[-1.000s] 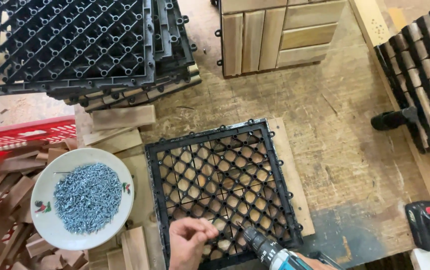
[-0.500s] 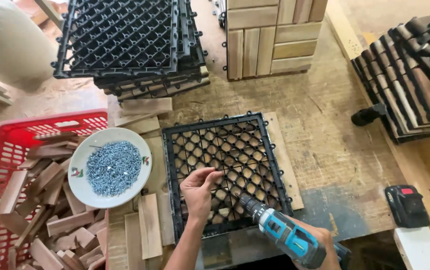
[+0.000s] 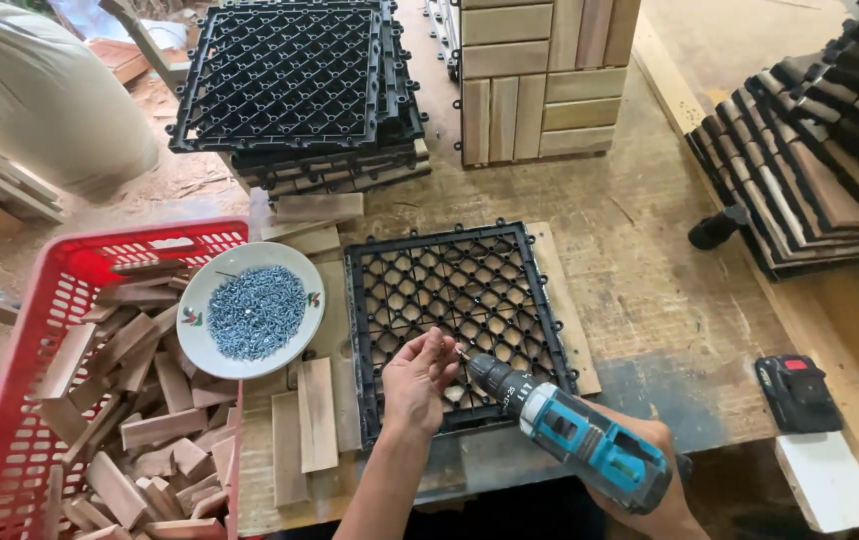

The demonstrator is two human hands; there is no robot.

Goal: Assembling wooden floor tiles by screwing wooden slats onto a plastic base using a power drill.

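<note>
Head view, looking down on a wooden counter (image 3: 650, 300). At the lower middle of the frame I see the left hand (image 3: 418, 380) with its fingertips pinched together right at the tip of the drill (image 3: 570, 430); it seems to hold something small there, but I cannot make out what. The right hand (image 3: 650, 480), at the lower right, is clenched around the grip of that drill, a blue and black cordless one, which slants up and to the left so that its tip meets the left fingertips.

Both hands work over the near edge of a black plastic grid (image 3: 460, 310), which lies flat in the middle of the frame on top of wooden slats that stick out past its right side. Just left of the grid sits a white plate (image 3: 200, 300) heaped with small grey screws (image 3: 255, 312). The plate's left rim overlaps the edge of a red basket (image 3: 30, 400) at the lower left, filled with short wood blocks. A few loose slats (image 3: 315, 415) lie on the counter between the basket and the grid.

In the upper middle is a stack of black grids (image 3: 290, 80), and next to it, to the right, a stack of finished wooden tiles (image 3: 540, 80). More tiles (image 3: 810, 170) are piled along the right edge. A black battery with a red button (image 3: 798, 393) rests at the lower right.
</note>
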